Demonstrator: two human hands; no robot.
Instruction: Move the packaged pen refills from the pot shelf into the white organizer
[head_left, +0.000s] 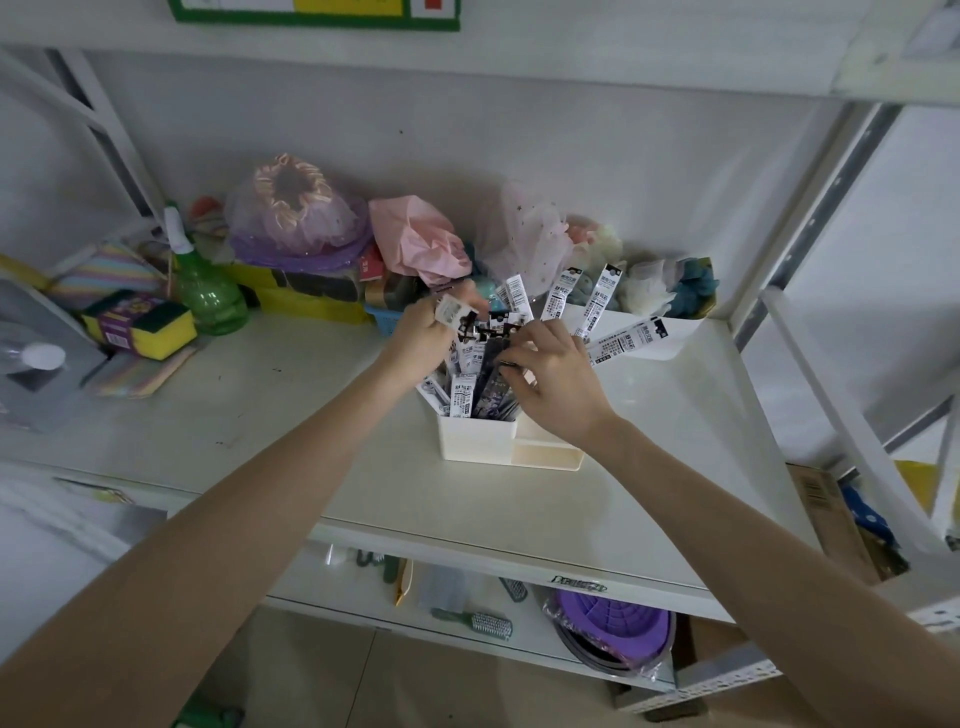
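Both hands are in among the refills now. The left hand (423, 332) pinches the top of one packaged pen refill (451, 309) between thumb and fingers; the right hand (553, 374) has its fingers curled, nipping at the dark packs in the middle of the bunch. The white organizer (483, 439) stands on the shelf (291, 395), its tall compartment crammed with packaged refills (462, 397) standing on end, and more of them fan out behind (558, 296) toward a white tub (670, 338).

Here's the danger, I'd say: that compartment looks full, and the packs are long and top-heavy. Push another in and the neighbours may splay or spill over the rim. The organizer looks light, too, so a sideways tug could tip it or slide it. The slick wrappers could also slip from a two-finger pinch.
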